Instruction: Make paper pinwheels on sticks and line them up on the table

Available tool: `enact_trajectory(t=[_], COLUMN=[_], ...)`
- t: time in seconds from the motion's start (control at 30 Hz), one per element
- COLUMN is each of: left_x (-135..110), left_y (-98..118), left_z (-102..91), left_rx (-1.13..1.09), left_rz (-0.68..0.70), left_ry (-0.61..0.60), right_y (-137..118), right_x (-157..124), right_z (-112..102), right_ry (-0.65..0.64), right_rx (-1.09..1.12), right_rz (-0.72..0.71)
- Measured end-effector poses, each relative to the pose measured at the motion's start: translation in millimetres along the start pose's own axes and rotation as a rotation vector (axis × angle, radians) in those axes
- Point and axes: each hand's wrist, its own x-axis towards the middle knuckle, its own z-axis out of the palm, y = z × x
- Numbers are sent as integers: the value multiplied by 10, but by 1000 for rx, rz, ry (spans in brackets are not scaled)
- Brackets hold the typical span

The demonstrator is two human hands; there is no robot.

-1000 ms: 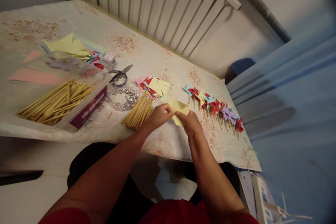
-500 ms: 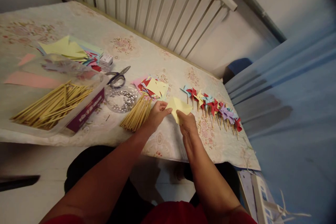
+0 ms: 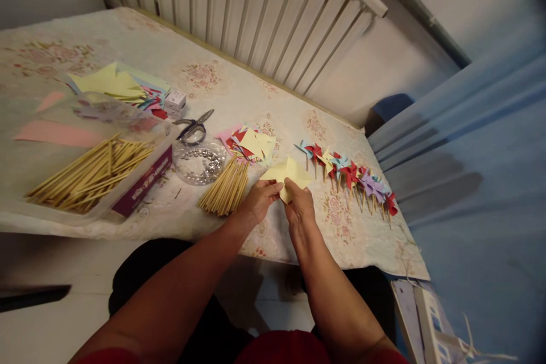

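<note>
Head view: your two hands meet over the near part of the table (image 3: 239,91), and its front edge runs just under your wrists. Your left hand (image 3: 259,200) and right hand (image 3: 298,207) both pinch the yellow paper (image 3: 290,173) at its lower corner. The fingertips of both hands are closed on it and almost touch each other. The paper is lifted a little above the cloth, and its folded points spread away from you.

Just to the left of your left hand lies a loose bundle of sticks (image 3: 226,185), very near the knuckles. Beyond it is a clear dish (image 3: 199,160) of small shiny pieces, and further left a box (image 3: 89,173) with more sticks. To the right of your right hand there is a strip of bare cloth, then a row of pinwheels (image 3: 350,173). Ahead of the paper lies a pile (image 3: 251,142) of cut coloured sheets. Both forearms come up from below and draw together at the wrists.
</note>
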Motion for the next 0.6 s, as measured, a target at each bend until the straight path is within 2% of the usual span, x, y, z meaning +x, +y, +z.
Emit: enact_trajectory(t=[0.1, 0.27, 0.37, 0.6], left_x=[17, 48, 76, 70], left_y=[-32, -67, -90, -87], left_z=[-10, -22, -41, -59], left_rx=[16, 47, 52, 76], left_rz=[30, 73, 104, 62], left_ry=[1, 101, 120, 158], right_y=[13, 52, 72, 45], right_x=[-35, -61, -77, -99], right_z=[33, 56, 64, 53], right_ry=[-1, -20, -25, -64], right_rx=[18, 24, 25, -26], right_rz=[6, -14, -21, -21])
